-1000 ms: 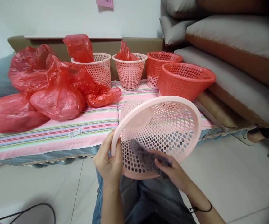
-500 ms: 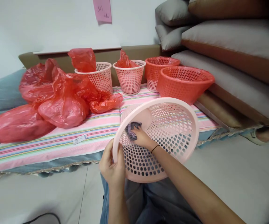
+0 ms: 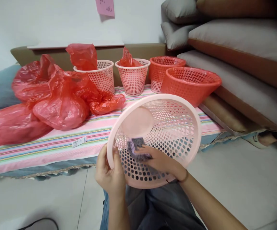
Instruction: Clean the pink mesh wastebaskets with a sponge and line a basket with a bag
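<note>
A pale pink plastic basket [image 3: 138, 119] with a perforated wall is tilted over my lap, its mouth facing me. My left hand [image 3: 112, 171] is closed on the left side of its rim, thumb on the inner face. Inside the basket, my right hand [image 3: 161, 159] presses a folded grey cloth with purple edging [image 3: 135, 147] against the lower left wall. The fingers lie over the cloth, and a thin dark band circles that wrist.
Red plastic bags [image 3: 61, 110] lie on the striped cover [image 3: 100, 134] at left. Behind stand two pink baskets [image 3: 132, 80] holding red bags and two baskets lined in red [image 3: 191, 83]. Cushions [image 3: 239, 41] are stacked at right; a person's foot [image 3: 266, 139] shows beside them.
My right hand and the cloth have moved down and toward me along the inside wall, away from the basket's bottom. The view has shifted slightly; my left hand keeps the rim.
</note>
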The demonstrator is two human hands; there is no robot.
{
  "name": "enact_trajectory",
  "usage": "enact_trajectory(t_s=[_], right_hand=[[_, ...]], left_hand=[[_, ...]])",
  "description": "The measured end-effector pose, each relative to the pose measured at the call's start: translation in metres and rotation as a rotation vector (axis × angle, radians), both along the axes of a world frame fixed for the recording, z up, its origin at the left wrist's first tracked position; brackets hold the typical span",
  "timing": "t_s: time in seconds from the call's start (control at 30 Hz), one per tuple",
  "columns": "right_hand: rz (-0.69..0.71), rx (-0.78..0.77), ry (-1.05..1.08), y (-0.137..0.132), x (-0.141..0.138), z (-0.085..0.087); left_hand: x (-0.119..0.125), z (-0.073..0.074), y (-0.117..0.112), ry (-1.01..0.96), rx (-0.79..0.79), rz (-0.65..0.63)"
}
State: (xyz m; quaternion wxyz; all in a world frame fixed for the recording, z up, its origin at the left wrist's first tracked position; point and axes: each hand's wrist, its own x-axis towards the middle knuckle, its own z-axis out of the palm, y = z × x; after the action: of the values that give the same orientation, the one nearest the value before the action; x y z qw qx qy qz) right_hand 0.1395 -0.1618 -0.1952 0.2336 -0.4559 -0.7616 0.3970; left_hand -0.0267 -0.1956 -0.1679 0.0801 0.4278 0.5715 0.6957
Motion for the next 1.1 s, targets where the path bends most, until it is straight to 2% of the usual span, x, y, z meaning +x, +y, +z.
enact_trajectory(t_s=[0.1,0.2,0.3,0.43,0.5,0.57,0.67,0.73,0.83,0.9,1.0,1.1], right_hand=[[0.131,-0.072,0.124,-0.049,0.016,0.029],[0.214,-0.119,0.224,-0.081,0.030,0.047],[0.190,-0.196,0.286,-0.090,0.041,0.050],[0.162,-0.301,0.380,-0.080,0.050,0.049],[0.048,-0.320,0.423,-0.072,0.053,0.052],[-0.125,-0.266,0.456,-0.064,0.055,0.058],[-0.381,-0.060,0.479,-0.044,0.051,0.069],[-0.469,0.106,0.467,-0.022,0.044,0.073],[-0.469,0.293,0.352,0.025,0.029,0.070],[-0.446,0.334,0.123,0.059,0.017,0.062],[-0.392,0.279,-0.274,0.098,-0.001,0.039],[-0.262,0.204,-0.408,0.114,-0.019,0.007]], left_hand=[[-0.004,0.001,0.001,-0.083,-0.020,0.035],[-0.006,0.003,0.002,-0.157,-0.014,0.049],[-0.003,0.005,0.003,-0.219,0.016,0.043],[0.001,0.003,0.003,-0.272,0.046,0.059],[0.004,0.001,0.003,-0.313,0.058,0.074],[0.009,-0.001,0.003,-0.364,0.062,0.087],[0.020,-0.006,0.005,-0.437,0.072,0.083],[0.029,-0.009,0.006,-0.463,0.079,0.069],[0.041,-0.015,0.007,-0.459,0.059,0.041],[0.046,-0.019,0.006,-0.434,0.015,0.035],[0.049,-0.023,0.004,-0.420,-0.044,0.018],[0.048,-0.027,0.003,-0.431,-0.085,0.030]])
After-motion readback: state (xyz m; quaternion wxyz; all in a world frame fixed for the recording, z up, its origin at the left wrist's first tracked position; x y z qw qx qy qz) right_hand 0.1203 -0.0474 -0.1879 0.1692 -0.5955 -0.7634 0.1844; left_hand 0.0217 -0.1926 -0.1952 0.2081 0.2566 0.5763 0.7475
